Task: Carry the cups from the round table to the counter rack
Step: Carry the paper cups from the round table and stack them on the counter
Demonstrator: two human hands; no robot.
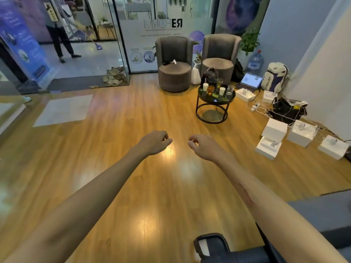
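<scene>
— What do we see at the far left?

— A person (60, 35) stands beyond the glass partition (117, 44), and a pile of sandals (114, 76) lies just inside its lower corner, on the wooden floor (133, 114).

— And our hands?

— Both are stretched out over the bare floor, well apart from the cups. Our left hand (154, 142) hangs with fingers loosely curled, thumb near the fingertips, gripping nothing. Our right hand (200, 147) mirrors it just beside, fingers slack and curled, also carrying nothing. The two hands are near each other but not touching.

— Where are the cups?

— On the round table (216, 100), right of centre, in front of the two grey armchairs (174, 61). We count a white paper cup (205, 86) near the table's left edge, an amber glass (210, 90) just beside it, a greenish glass (219, 82) toward the back edge, a second white cup (222, 91) in the middle, and a clear glass (229, 90) at the right edge. All stand upright.

— And further right?

— A laptop (251, 80) lies open on the floor, a white backpack (274, 76) leans by the wall, and white boxes (275, 130) sit among tangled cables (266, 109).
</scene>
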